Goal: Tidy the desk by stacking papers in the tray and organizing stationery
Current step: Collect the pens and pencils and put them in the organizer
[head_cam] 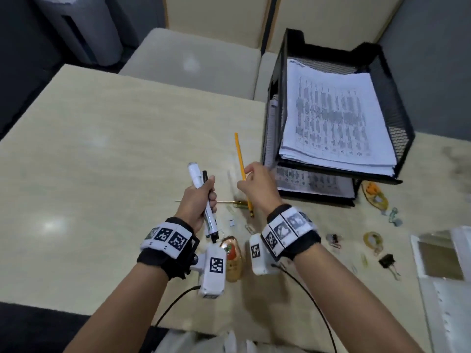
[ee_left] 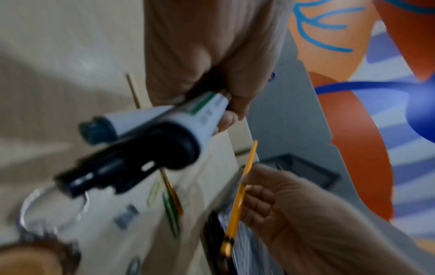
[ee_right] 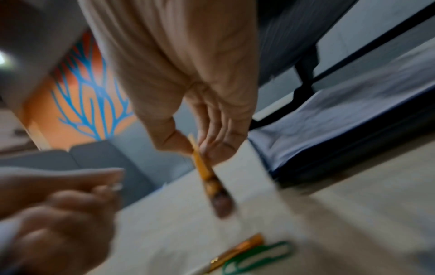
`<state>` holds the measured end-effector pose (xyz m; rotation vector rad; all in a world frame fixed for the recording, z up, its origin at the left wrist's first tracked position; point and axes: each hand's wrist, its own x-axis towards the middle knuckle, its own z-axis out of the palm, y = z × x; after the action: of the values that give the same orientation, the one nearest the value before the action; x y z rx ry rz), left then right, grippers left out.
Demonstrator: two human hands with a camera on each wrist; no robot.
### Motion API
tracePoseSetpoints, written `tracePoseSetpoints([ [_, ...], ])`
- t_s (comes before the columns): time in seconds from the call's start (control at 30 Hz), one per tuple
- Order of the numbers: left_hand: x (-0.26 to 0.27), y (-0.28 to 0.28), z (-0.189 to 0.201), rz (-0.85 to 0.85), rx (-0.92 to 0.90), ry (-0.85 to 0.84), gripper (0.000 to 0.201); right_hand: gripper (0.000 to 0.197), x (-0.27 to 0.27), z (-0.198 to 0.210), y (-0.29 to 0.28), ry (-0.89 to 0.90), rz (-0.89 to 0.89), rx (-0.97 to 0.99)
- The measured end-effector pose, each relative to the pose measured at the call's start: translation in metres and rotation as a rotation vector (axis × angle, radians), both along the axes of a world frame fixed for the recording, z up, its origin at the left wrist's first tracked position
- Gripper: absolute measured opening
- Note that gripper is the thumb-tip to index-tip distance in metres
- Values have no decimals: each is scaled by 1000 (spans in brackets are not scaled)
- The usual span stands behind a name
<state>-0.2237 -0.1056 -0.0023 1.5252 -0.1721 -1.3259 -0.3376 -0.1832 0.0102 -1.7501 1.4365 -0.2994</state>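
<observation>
My left hand (head_cam: 201, 197) grips a bundle of white markers (head_cam: 197, 177) with dark caps (ee_left: 146, 148), held above the beige desk (head_cam: 102, 161). Just to its right, my right hand (head_cam: 254, 184) pinches a yellow pencil (head_cam: 240, 159) between thumb and fingers (ee_right: 212, 134), the pencil's dark end pointing down (ee_right: 221, 201). A black mesh two-tier tray (head_cam: 392, 103) stands at the right, with a stack of printed papers (head_cam: 336, 118) on its top tier and more sheets (head_cam: 313, 179) below.
A thin golden pen (head_cam: 229, 202) and a green paper clip (ee_right: 259, 254) lie on the desk between my hands. Binder clips (head_cam: 387, 261), tape rolls (head_cam: 372, 239), and small clips are scattered at the right. Clear plastic sleeves (head_cam: 448, 276) lie at the right edge.
</observation>
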Motion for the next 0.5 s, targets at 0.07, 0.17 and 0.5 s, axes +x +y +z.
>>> tracePoseSetpoints([
  [0.07,-28,-9,6,-85,-35,-51,34,15,-39,8,19,-8,27,8],
  [0.17,-81,-16,9,-315,-93,-86,33,19,-116,14,40,-6,-66,21],
  [0.5,-314,-40,52,-899,-395,-326,33,8,-401,76,74,82,-845,-445],
])
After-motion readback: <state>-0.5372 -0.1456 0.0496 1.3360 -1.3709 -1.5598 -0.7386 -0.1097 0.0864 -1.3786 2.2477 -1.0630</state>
